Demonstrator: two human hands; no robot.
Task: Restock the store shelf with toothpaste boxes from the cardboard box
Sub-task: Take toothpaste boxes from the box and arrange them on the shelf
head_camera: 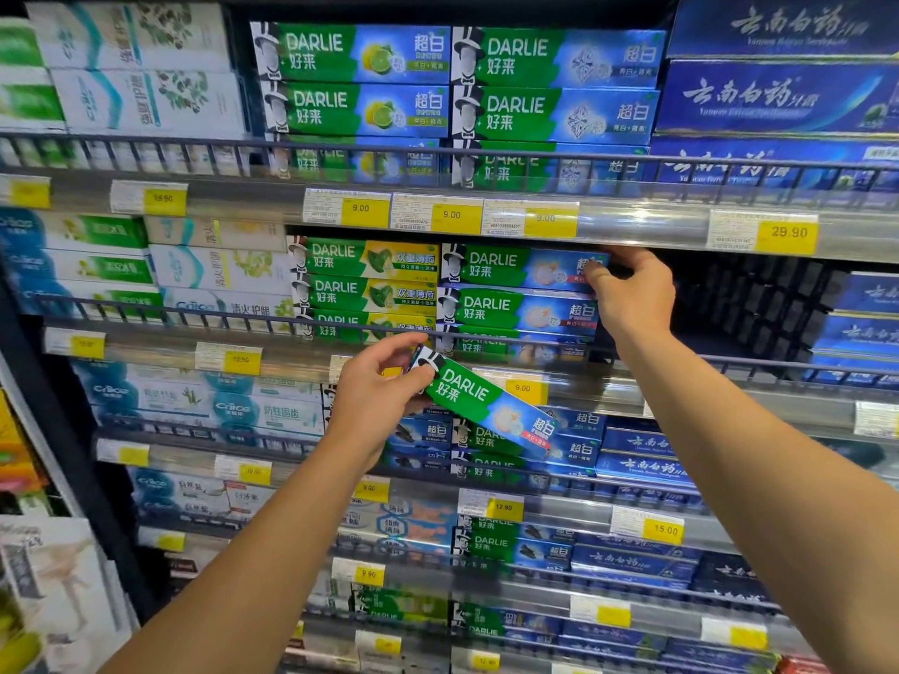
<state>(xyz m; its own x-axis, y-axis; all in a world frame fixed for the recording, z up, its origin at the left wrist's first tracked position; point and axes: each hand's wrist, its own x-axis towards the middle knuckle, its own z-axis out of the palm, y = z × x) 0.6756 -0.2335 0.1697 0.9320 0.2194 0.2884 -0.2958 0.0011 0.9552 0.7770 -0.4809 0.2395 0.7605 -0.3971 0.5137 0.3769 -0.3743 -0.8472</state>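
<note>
The left hand (377, 381) pinches one end of a green-and-blue Darlie toothpaste box (486, 406) between thumb and curled fingers, gripping the end with the black-and-white figure printed on it. The box hangs in the air in front of the shelving, tilted so its far end slopes down to the right, and it touches no shelf. It sits just below the wire rail (486, 340) of the second shelf, near a yellow price tag (523, 389) marked 9.00.

The right hand (630, 296) reaches higher, to the right end of a stack of matching boxes (515, 304) on the second shelf. Its fingers curl over the right end of the top box of that stack, thumb below, just under the shelf edge strip (632, 226) above. Three boxes of this green-and-blue kind show in the stack, the lowest partly hidden behind the wire rail. To the left of the stack, touching it, stands a stack of green-and-yellow Darlie boxes (369, 284). To the right of the right hand the shelf bay is dark, and further right lie dark blue boxes (866, 308) with white lettering.

The top shelf carries more Darlie boxes (452, 85) in two columns. The cardboard box is not in view
</note>
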